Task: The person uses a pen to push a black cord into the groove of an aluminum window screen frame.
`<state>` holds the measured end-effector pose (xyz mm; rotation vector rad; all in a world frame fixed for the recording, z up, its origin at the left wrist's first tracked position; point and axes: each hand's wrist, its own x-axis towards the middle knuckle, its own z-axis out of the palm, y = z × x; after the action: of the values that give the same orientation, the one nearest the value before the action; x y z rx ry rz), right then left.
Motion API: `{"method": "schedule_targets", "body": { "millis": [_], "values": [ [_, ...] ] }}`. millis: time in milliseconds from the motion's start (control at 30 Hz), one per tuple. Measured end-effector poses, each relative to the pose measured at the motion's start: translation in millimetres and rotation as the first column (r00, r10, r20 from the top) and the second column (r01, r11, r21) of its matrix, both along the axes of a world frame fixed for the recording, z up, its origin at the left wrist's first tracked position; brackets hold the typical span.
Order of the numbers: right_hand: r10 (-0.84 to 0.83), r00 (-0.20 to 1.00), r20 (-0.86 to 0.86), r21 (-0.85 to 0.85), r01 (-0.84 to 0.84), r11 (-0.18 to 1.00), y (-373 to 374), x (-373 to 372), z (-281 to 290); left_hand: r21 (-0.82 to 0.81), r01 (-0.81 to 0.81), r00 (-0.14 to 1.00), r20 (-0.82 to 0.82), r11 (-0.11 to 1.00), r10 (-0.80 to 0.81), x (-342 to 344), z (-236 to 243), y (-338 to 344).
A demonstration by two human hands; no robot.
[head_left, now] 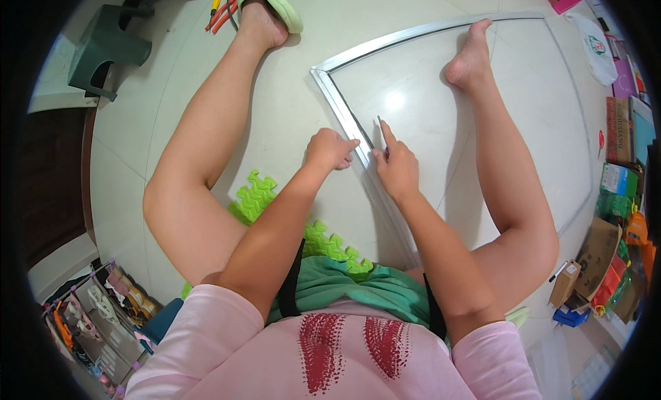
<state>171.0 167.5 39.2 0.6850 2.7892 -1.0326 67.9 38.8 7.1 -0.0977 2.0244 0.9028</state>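
A large silver metal frame (336, 100) lies on the floor between my legs, with a dark strip (356, 122) along the inner edge of its near left bar. At that bar's left side is my left hand (330, 150), its fingers curled and one fingertip pressed on the metal. Whether it pinches anything small is hidden. Just inside the bar, my right hand (398, 167) is closed around a slim tool (379, 124) with a thin dark shaft pointing away from me. A bit of purple shows at its grip; its exact kind cannot be made out.
Beneath my left thigh lies a green foam mat (258, 193). My bare right foot (471, 59) rests inside the frame. Red-handled pliers (222, 16) and a yellow-handled tool (216, 1) lie beyond my left slipper. A dark green stool (110, 45) stands far left; boxes (597, 255) crowd the right.
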Motion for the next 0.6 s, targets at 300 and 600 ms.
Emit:
{"method": "schedule_targets", "body": {
  "millis": [300,600],
  "values": [
    [-0.112,0.988,0.111,0.069,0.105,0.992,-19.1,31.0,-19.4,-0.090,0.000,0.914,-0.405,0.996,-0.037,4.6,-9.2,13.6],
    [-0.088,0.996,0.026,0.037,0.087,0.996,-2.3,-15.1,-3.8,-0.101,-0.141,0.901,-0.426,0.985,0.086,-18.1,8.7,0.2]
  ]
}}
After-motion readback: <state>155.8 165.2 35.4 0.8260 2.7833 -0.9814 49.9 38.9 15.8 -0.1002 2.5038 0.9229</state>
